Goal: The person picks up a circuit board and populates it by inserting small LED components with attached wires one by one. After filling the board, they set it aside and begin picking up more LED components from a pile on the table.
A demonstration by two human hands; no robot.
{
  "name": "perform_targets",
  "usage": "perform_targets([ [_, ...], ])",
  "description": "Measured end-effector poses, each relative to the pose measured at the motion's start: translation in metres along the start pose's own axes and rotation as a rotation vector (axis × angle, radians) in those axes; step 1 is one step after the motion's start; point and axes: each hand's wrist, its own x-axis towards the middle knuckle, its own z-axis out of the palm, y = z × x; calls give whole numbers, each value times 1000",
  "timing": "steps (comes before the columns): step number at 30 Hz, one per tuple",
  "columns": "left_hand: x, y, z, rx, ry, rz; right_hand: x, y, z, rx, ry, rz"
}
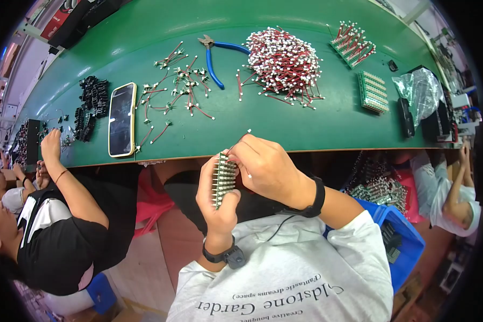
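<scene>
In my left hand (220, 217) is a small green circuit board panel (224, 181), gripped by its sides, with rows of pale connectors across it. My right hand (268, 169) is pinched at the panel's upper end around a thin wire lead (248, 132), whose white plug pokes out above the fingers. Whether the lead's other end touches the board is hidden by the fingertips. Both hands are just off the near edge of the green table (220, 137). Beyond them lies a big heap of red wire leads (284, 64) with white plugs.
Blue-handled cutters (213, 67), loose leads with small boards (190, 86), a phone (122, 121) and black parts (91, 107) lie to the left. At right are two board panels (373, 92) (353, 45) and a plastic bag (419, 95). A blue bin (408, 236) stands beside me; co-workers sit on both sides.
</scene>
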Motion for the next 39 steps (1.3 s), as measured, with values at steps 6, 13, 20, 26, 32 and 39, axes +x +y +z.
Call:
perform_targets([
  [6,11,12,-16,-209,153,61,52,58,-28,-33,3,-12],
  [13,12,15,-19,-336,156,24,70,88,-13,-292,-124,-183],
  [20,11,13,-25,-435,74,-68,97,85,-17,227,173,-102],
  [26,9,17,-17,-460,54,-134,85,64,-27,719,94,275],
  [32,10,18,-8,-534,125,-141,28,18,-13,603,-100,222],
  [39,6,10,-6,-424,117,-86,17,13,8,428,-85,62],
])
